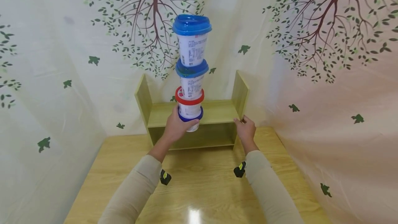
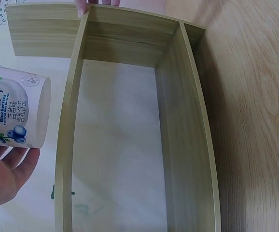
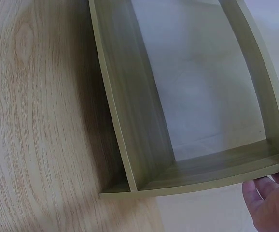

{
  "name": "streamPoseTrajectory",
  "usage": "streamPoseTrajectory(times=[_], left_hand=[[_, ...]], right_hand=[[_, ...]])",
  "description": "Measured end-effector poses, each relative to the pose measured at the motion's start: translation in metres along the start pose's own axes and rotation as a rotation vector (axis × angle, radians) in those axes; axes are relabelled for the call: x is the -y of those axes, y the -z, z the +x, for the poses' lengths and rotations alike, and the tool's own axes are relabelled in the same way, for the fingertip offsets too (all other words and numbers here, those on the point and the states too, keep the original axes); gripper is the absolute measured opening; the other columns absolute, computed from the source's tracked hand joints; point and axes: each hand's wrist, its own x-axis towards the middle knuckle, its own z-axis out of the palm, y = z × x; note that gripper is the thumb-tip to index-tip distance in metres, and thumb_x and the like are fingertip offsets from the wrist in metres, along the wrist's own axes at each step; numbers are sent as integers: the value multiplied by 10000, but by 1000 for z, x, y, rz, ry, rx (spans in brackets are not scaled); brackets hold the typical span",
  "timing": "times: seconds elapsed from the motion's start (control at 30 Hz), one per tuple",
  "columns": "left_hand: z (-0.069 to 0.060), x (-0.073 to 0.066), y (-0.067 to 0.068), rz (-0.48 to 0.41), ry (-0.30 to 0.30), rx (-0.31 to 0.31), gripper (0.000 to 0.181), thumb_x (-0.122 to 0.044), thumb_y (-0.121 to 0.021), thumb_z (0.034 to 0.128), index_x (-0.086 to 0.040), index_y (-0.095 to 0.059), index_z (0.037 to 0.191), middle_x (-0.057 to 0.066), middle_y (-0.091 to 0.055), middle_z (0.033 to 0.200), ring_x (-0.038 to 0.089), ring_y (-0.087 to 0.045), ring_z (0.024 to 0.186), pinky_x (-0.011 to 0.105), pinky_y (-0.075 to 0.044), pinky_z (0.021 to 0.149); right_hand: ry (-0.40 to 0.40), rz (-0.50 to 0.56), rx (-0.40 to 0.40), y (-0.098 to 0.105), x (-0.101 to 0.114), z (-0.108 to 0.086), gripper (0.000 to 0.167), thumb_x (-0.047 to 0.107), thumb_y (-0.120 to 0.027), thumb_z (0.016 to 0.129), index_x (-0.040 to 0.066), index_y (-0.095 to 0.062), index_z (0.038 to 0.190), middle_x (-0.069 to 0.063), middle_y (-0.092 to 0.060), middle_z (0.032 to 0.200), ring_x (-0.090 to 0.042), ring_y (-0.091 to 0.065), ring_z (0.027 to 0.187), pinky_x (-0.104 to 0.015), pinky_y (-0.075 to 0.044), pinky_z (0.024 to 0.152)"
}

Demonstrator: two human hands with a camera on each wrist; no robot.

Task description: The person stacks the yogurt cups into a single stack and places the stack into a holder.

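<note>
My left hand [image 1: 178, 126] grips the lowest cup [image 2: 21, 108] of an upright stack of several white lidded cups. That cup carries blueberry pictures and has a dark blue lid [image 1: 190, 118]. On it stands a cup with a red lid [image 1: 190, 101], then a blue-lidded cup [image 1: 191, 83], and a larger blue-lidded cup [image 1: 192, 47] on top. In the left wrist view, a gap separates the lowest cup's base from the middle board [image 2: 66, 145] of a small wooden shelf [image 1: 214, 110]. My right hand [image 1: 246, 129] holds the shelf's right side panel, fingers and thumb at its edge.
The shelf stands on a wood-grained table [image 1: 199, 179] near the back wall. Its two side panels rise above the middle board, left panel [image 1: 143, 101] and right panel [image 1: 240, 94]. White sheeting [image 1: 102, 92] printed with trees and leaves surrounds the table.
</note>
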Motion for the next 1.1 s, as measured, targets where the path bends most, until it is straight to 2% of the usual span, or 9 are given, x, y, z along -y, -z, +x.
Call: streamPoseTrajectory(times=[0.57,0.9,1.1], left_hand=[[18,5,0,-22,14,-21,1032,-509,-884,728,-167,-311,1515,73,-560,1352,285,-580,1187,501,-495,988],[22,10,-5,-24,26,0,1065,-525,-878,729,-170,-283,1537,82,-540,1389,295,-564,1222,516,-483,1006],[25,11,-8,-26,49,-15,1055,-510,-881,731,-161,-289,1531,91,-533,1399,310,-553,1239,527,-473,1017]], right_hand=[[16,-24,-15,0,1,1,439,242,-718,951,52,-649,1341,-203,-619,1339,-374,-597,1212,-507,-521,951],[30,-22,-28,1,-2,2,424,230,-721,945,50,-662,1325,-190,-627,1333,-365,-581,1231,-500,-515,966],[29,-5,-21,0,-2,2,416,223,-731,941,46,-670,1312,-190,-635,1320,-356,-591,1221,-492,-522,956]])
